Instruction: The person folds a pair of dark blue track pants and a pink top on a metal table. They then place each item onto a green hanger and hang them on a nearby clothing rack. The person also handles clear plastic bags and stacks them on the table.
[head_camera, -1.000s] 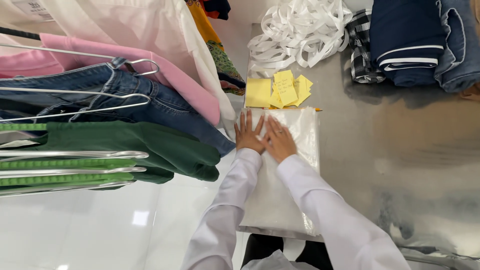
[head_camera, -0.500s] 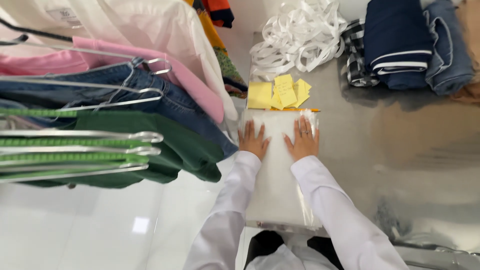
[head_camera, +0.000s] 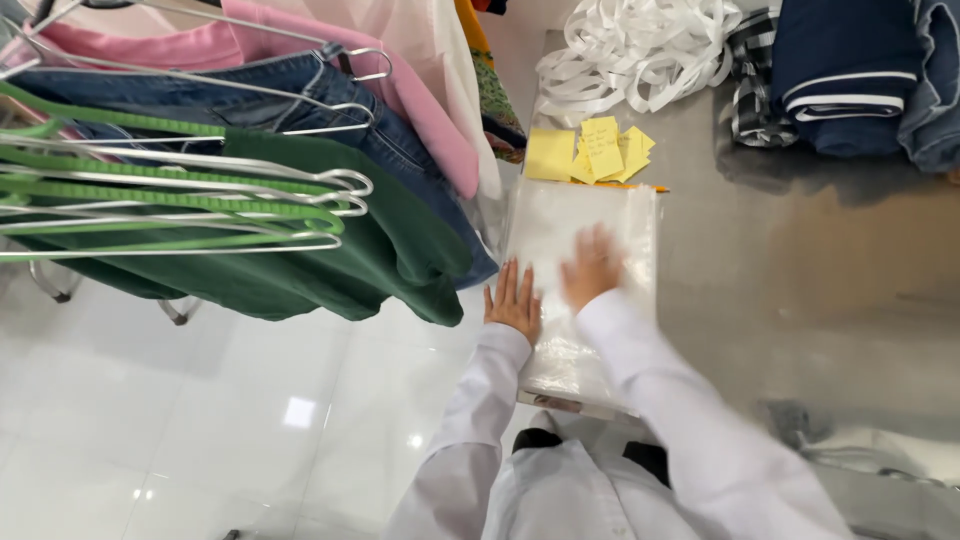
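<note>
A clear plastic bag with a white garment inside lies flat on the metal table. My left hand rests flat with fingers spread on the bag's left edge, near the table's edge. My right hand is blurred with motion and lies palm down on the middle of the bag. Neither hand grips anything. Both arms wear white sleeves.
Yellow sticky notes lie just beyond the bag, then a heap of white ribbon. Folded dark clothes sit at the far right. A rack of hangers holds green, denim and pink garments on the left, over a white tiled floor.
Both hands have slid back toward me along the bag, after spreading apart from its far end. The right hand has moved inward to the bag's middle.
</note>
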